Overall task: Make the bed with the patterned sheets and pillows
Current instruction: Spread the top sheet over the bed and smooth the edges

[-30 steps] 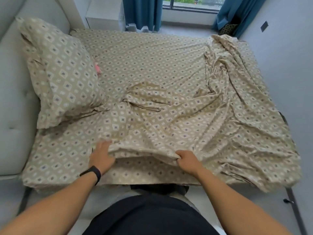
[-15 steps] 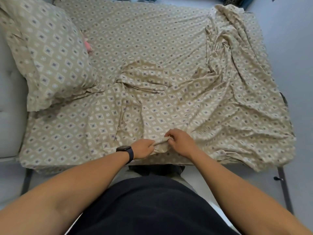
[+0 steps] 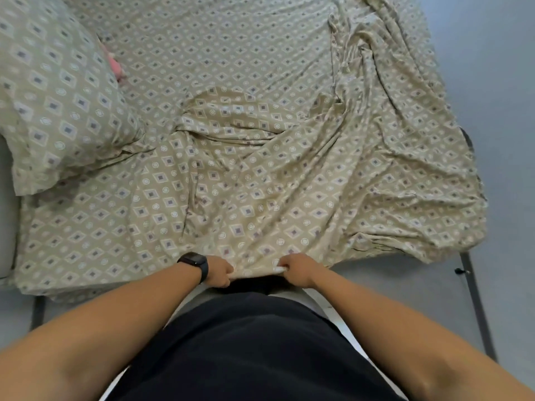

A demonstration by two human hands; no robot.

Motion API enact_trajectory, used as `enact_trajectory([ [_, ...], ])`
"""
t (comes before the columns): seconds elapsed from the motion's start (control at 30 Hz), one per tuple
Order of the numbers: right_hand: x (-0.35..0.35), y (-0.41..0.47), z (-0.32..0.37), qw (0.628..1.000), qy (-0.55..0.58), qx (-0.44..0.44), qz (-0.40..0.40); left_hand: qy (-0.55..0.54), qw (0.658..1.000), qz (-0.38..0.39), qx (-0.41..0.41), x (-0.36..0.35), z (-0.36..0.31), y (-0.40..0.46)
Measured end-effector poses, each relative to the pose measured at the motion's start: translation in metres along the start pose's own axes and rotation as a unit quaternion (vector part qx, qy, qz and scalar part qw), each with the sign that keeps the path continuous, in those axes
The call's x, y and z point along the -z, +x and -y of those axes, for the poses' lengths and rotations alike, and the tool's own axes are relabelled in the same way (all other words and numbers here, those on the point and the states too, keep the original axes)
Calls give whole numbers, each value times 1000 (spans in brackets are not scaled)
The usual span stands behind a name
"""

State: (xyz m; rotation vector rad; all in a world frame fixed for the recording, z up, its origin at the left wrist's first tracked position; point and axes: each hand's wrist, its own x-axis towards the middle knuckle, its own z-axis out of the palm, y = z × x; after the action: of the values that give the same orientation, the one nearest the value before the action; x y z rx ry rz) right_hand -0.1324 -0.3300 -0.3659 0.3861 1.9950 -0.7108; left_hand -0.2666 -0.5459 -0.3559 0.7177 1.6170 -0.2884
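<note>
top sheet (image 3: 289,198) edge pinched, left hand (image 3: 218,270), right hand (image 3: 298,269)

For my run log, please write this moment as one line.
step: straightening top sheet | left hand: grips sheet edge | right hand: grips sheet edge | pillow: at bed's left end

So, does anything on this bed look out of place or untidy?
Yes. The loose top sheet lies bunched in deep wrinkles toward the right side, not spread flat. Both hands, left hand and right hand, grip its near edge. A small pink object peeks out beside the pillow.
</note>
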Motion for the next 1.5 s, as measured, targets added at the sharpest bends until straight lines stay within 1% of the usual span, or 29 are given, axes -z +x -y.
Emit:
enact_trajectory([
  [0.07, 3, 0, -3, 997, 66, 9, -40, 5, 1000, -15, -7, -1, 1, -1],
  [0.2, 5, -4, -13, 984, 161, 0, -77, 20, 998, -43, -48, 2, -14, -3],
  [0.3, 6, -10, -31, 953, 273, -43, -124, 13, 995, -67, -74, 8, -33, 0],
  [0.43, 11, -21, -71, 929, 312, -84, -179, 19, 989, -100, -104, 18, -56, 12],
  [0.53, 9, -30, -114, 918, 318, -124, -201, 26, 991, -93, -90, 28, -76, 23],
  [0.6, 9, -33, -142, 918, 316, -142, -195, 15, 992, -103, -74, 40, -87, 29],
  [0.67, 15, -35, -182, 929, 298, -144, -164, -8, 991, -126, -53, 55, -106, 39],
  [0.77, 43, -42, -242, 947, 258, -143, -129, -57, 985, -161, -28, 71, -145, 51],
  [0.8, 63, -46, -276, 951, 243, -139, -129, -82, 981, -173, -17, 80, -176, 65],
  [0.87, 92, -48, -291, 958, 219, -112, -147, -118, 975, -188, -26, 87, -198, 65],
  [0.9, 112, -52, -312, 963, 200, -102, -150, -135, 972, -187, -38, 89, -226, 75],
  [0.93, 132, -48, -318, 965, 189, -92, -155, -141, 971, -186, -45, 98, -239, 77],
  [0.97, 143, -55, -333, 970, 172, -83, -150, -145, 972, -176, -52, 91, -264, 79],
  [1.07, 183, -59, -353, 967, 160, -58, -188, -174, 966, -184, -60, 98, -309, 85],
  [1.13, 196, -68, -362, 961, 172, -50, -209, -187, 961, -187, -75, 101, -332, 82],
  [1.2, 195, -77, -371, 958, 190, -47, -209, -181, 963, -183, -84, 100, -346, 83],
  [1.33, 161, -92, -391, 956, 210, -68, -194, -183, 964, -182, -70, 94, -353, 92],
  [1.37, 156, -96, -392, 959, 205, -70, -185, -181, 966, -173, -59, 95, -351, 94],
  [1.4, 138, -105, -401, 961, 204, -79, -170, -176, 972, -147, -51, 88, -355, 98],
  [1.5, 113, -123, -419, 972, 179, -65, -137, -152, 984, -92, -14, 81, -361, 104],
])
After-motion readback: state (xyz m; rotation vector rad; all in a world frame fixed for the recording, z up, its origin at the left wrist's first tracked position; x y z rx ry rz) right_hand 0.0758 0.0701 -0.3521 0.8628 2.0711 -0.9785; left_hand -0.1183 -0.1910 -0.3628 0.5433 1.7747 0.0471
